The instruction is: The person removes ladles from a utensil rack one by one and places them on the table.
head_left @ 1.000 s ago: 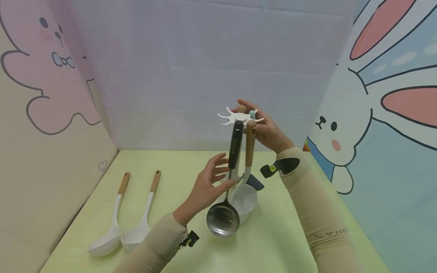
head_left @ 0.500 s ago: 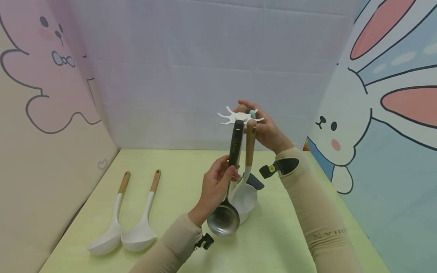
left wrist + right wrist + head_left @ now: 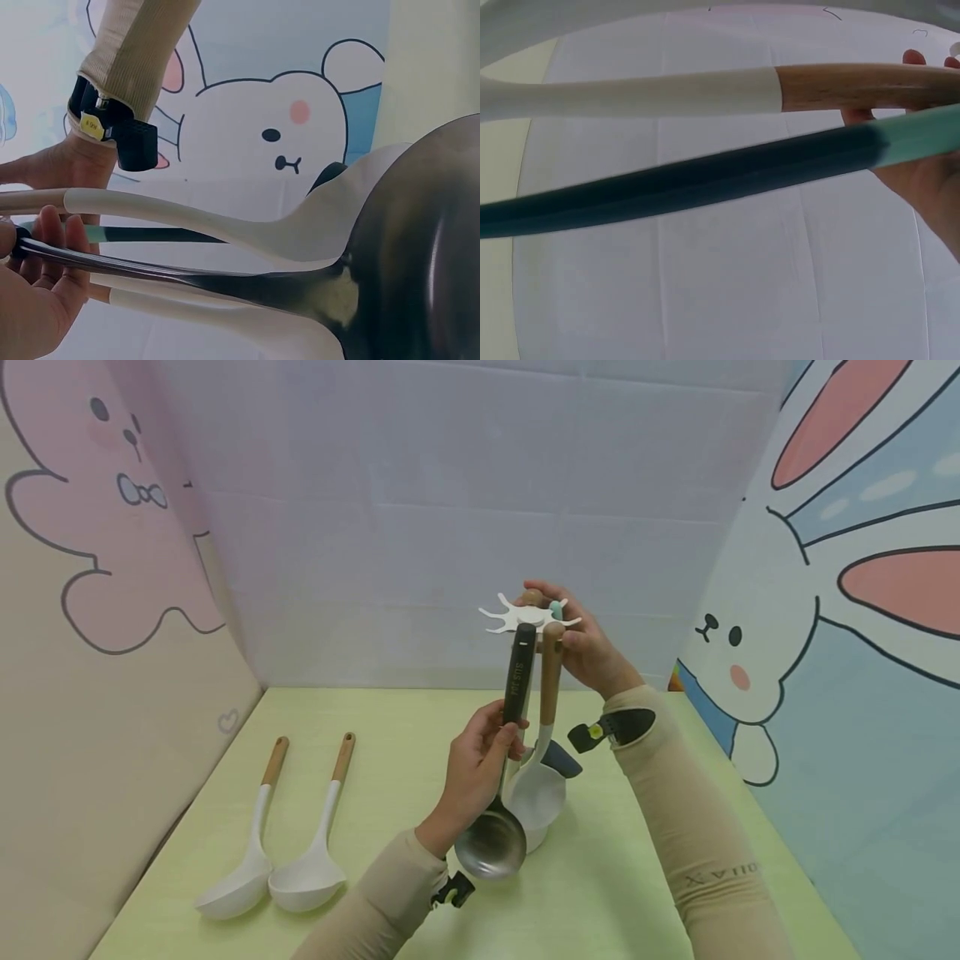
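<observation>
A steel ladle [image 3: 491,845] with a black handle hangs upright at the front of a white rotating utensil rack [image 3: 517,615]. My left hand [image 3: 472,768] pinches it where the black handle meets the steel shaft, thumb in front. Up at the rack's top, my right hand [image 3: 596,652] grips the rack from the right, its fingertips partly hidden behind the arms and handles. Beside the ladle hangs a white ladle [image 3: 540,797] with a wooden handle. The right wrist view shows another wooden handle [image 3: 855,86] and a teal-and-navy utensil [image 3: 765,169] near that hand.
On the left of the pale yellow table [image 3: 405,727] lie a white ladle-like utensil [image 3: 238,889] and a second one [image 3: 306,883], both wooden-handled. A pale cloth wall [image 3: 375,552] stands behind, with cartoon-printed walls at both sides.
My left hand has moved right and slightly up, and its spread fingers have closed onto the steel ladle's handle. My right hand stays at the rack's top.
</observation>
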`<state>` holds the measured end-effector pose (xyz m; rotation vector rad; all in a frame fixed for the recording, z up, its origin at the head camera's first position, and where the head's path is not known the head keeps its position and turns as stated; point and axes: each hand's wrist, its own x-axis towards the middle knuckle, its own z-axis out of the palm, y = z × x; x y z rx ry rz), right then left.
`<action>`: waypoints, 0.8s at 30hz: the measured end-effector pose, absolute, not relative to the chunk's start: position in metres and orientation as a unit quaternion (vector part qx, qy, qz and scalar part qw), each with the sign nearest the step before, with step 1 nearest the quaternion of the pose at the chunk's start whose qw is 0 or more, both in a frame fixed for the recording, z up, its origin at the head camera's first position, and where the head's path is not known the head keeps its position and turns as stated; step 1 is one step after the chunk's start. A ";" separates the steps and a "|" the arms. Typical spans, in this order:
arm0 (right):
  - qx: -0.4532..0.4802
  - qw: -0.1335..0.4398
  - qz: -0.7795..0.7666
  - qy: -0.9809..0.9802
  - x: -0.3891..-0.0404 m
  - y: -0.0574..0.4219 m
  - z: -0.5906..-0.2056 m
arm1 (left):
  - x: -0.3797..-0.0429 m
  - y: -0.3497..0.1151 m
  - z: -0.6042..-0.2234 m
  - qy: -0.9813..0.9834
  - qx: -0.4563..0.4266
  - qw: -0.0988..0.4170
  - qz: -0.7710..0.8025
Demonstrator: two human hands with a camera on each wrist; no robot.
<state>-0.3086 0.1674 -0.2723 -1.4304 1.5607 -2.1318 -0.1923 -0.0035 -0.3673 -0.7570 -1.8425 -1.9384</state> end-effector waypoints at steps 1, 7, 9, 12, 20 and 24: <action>-0.475 0.068 -0.708 0.518 -0.308 0.167 -0.272 | -0.192 -0.004 -0.367 -0.652 -0.269 0.182 -0.685; -0.466 0.063 -0.710 0.523 -0.307 0.167 -0.272 | -0.192 -0.005 -0.364 -0.652 -0.277 0.196 -0.679; -0.463 0.059 -0.712 0.524 -0.307 0.167 -0.273 | -0.193 -0.006 -0.364 -0.651 -0.277 0.197 -0.679; -0.460 0.051 -0.715 0.524 -0.306 0.166 -0.273 | -0.193 -0.008 -0.364 -0.650 -0.278 0.197 -0.680; -0.437 0.028 -0.726 0.530 -0.298 0.164 -0.271 | -0.194 -0.012 -0.362 -0.654 -0.273 0.203 -0.675; -0.422 0.012 -0.729 0.539 -0.295 0.164 -0.271 | -0.193 -0.014 -0.361 -0.657 -0.272 0.202 -0.673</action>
